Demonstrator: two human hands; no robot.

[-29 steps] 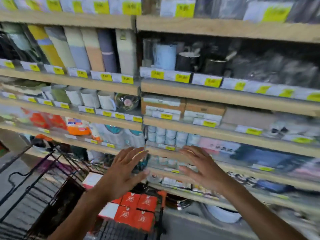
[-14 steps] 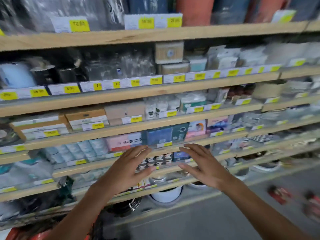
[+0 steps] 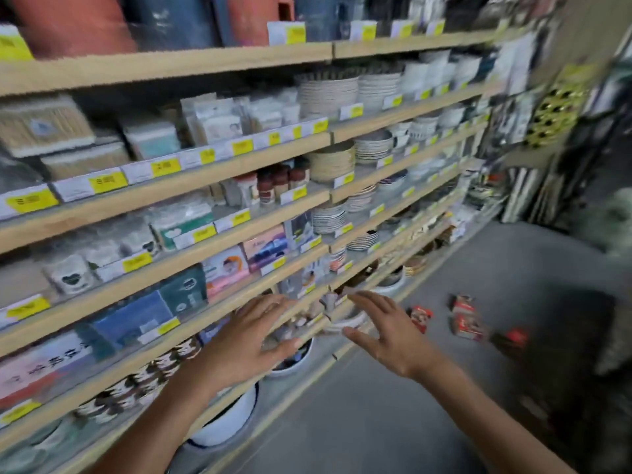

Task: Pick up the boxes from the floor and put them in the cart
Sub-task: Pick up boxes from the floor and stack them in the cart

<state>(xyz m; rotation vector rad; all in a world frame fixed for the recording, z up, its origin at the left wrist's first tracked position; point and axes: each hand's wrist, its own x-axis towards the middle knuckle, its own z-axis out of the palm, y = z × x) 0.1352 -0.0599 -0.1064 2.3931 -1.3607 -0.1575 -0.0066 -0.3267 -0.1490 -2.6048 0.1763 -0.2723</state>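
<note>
On far-right floor: red boxes scattered, untouched | left hand, right hand: fingers spread, empty, near shelf | risk: blurred view, clipping shelf stock while reaching

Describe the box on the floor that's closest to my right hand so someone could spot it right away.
Start at the grey floor beside the wooden shelves. A few small red boxes lie scattered there. The one meant is the red box just beyond the right hand, leftmost of the group and nearest the shelves.

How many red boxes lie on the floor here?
3 clusters, blurred: a small red box nearest the right hand, a red pile beyond, a red box farthest right. Pile may hide more.
</note>
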